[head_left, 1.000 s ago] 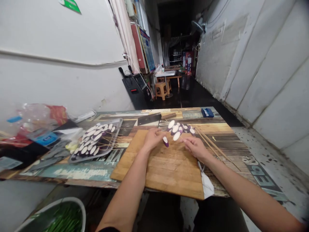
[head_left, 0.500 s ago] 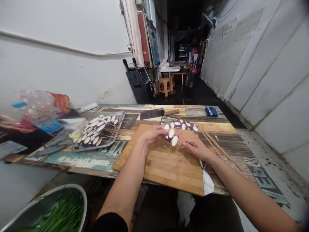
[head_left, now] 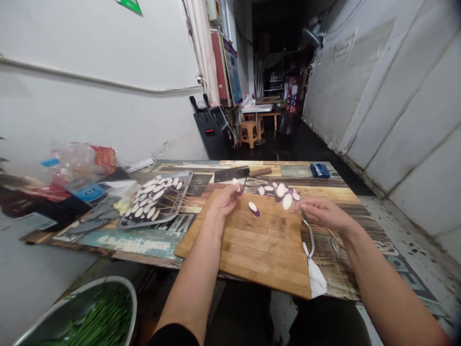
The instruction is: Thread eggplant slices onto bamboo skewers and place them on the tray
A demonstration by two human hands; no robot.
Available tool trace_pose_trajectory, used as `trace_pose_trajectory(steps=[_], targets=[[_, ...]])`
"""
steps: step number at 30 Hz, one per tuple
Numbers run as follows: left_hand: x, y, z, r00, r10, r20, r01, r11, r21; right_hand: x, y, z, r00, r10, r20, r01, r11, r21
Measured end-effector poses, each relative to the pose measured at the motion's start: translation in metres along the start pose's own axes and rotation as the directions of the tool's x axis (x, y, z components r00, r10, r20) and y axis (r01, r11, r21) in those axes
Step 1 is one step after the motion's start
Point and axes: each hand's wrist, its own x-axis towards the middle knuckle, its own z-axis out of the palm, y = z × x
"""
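My right hand (head_left: 320, 211) pinches the end of a thin skewer that carries white, purple-edged eggplant slices (head_left: 287, 201) above the cutting board's right back corner. At the board's left back edge, my left hand (head_left: 226, 199) has a single eggplant slice (head_left: 236, 182) at its fingertips. Between the hands, one loose eggplant slice (head_left: 254, 209) shows against the wooden cutting board (head_left: 262, 250); whether it rests there I cannot tell. More eggplant slices (head_left: 265, 189) lie along the board's far edge, partly behind the skewered ones.
Left of the board, a tray (head_left: 185, 185) holds skewered eggplant slices. A cleaver (head_left: 232, 173) lies beyond the board, and a blue box (head_left: 320, 170) sits far right. Plastic bags (head_left: 86, 161) crowd the left end. A metal bowl (head_left: 133, 293) of green stalks stands below.
My right hand moved right with the skewer, away from my left hand. The left hand now has one slice apart from it, and a loose slice appears over the board.
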Motion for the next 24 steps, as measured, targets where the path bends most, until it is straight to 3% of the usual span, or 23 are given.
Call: trace_pose_trajectory(steps=[2, 4, 9, 15, 24], targets=[[0.001, -0.002, 0.002, 1.000, 0.021, 0.013, -0.021, 1.000, -0.010, 0.004, 0.004, 0.013, 0.991, -0.033, -0.130, 0.042, 0.997, 0.068], [0.001, -0.004, 0.006, 1.000, -0.003, 0.015, 0.003, 1.000, -0.013, 0.009, 0.008, 0.031, 0.979, -0.070, -0.189, 0.084, 0.994, 0.068], [0.000, -0.005, 0.010, 0.995, -0.090, -0.032, 0.087, 0.993, -0.085, 0.012, 0.016, 0.067, 0.990, -0.129, -0.064, 0.124, 0.989, -0.086], [0.000, -0.005, 0.012, 0.994, -0.090, -0.054, 0.081, 0.985, -0.150, 0.013, 0.024, 0.070, 0.990, -0.138, -0.031, 0.131, 0.977, -0.167], [-0.003, 0.001, 0.016, 0.978, -0.203, -0.050, 0.188, 0.957, -0.221, 0.013, 0.019, 0.072, 0.993, -0.101, -0.057, 0.096, 0.991, -0.090]])
